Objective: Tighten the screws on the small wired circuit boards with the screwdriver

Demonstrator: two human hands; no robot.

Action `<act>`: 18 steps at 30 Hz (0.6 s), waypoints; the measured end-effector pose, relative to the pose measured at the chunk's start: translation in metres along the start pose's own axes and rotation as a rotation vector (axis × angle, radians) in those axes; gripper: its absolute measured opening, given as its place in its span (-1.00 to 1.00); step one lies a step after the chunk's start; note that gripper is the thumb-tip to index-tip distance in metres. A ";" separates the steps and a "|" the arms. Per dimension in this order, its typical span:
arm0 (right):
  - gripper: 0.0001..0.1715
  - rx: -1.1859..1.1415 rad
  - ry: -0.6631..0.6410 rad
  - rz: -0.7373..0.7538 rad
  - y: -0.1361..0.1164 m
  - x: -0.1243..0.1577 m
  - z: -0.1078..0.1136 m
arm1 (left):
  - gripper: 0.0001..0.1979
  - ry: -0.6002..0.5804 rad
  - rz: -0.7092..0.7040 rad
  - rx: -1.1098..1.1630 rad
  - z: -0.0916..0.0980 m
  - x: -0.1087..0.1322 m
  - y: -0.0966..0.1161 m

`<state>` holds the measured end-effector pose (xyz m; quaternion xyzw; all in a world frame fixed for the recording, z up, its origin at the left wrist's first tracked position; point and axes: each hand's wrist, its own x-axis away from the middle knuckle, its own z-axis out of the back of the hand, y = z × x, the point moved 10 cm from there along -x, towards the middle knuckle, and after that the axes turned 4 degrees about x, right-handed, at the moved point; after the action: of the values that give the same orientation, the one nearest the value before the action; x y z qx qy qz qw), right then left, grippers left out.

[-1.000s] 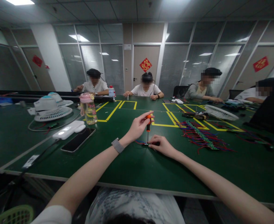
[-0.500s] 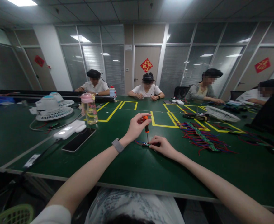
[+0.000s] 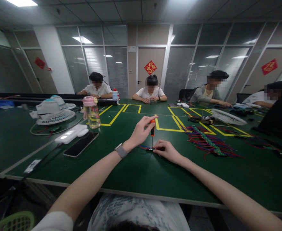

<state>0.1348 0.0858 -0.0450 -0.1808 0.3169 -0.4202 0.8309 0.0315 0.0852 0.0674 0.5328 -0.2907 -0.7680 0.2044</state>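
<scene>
Pinching the orange-handled screwdriver [image 3: 152, 127] near its top, the left hand [image 3: 140, 133] holds it upright, with the thin shaft running straight down to a small part [image 3: 149, 148] on the green counter [image 3: 136, 175]. The right hand [image 3: 169, 150] lies just beside the tip, fingers closed on that part and pinning it flat (red and blue wires trail from it toward the left wrist). A bundle of coloured wires [image 3: 207, 140] lies well off to the right of the right hand, and a phone [image 3: 80, 144] lies well off to the left of the left hand. The step in hand looks like turning a screw. It calls for a seated tip, a vertical shaft and a firm hold on the part.
</scene>
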 end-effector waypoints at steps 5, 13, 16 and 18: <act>-0.81 0.041 -0.004 0.035 -0.004 0.001 0.001 | -0.56 -0.119 0.054 0.155 -0.018 0.001 -0.003; -0.78 0.166 0.002 0.108 -0.018 0.004 0.002 | -0.68 -0.077 -0.128 -0.153 -0.013 0.004 0.025; -0.76 0.235 -0.003 0.150 -0.023 0.005 0.001 | -0.66 -0.120 -0.130 -0.133 -0.017 0.005 0.025; -0.75 0.304 -0.001 0.188 -0.026 0.007 -0.001 | -0.62 -0.157 -0.109 -0.054 -0.022 0.004 0.022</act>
<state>0.1221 0.0654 -0.0335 -0.0228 0.2646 -0.3838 0.8844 0.0503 0.0612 0.0730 0.4802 -0.2559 -0.8249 0.1531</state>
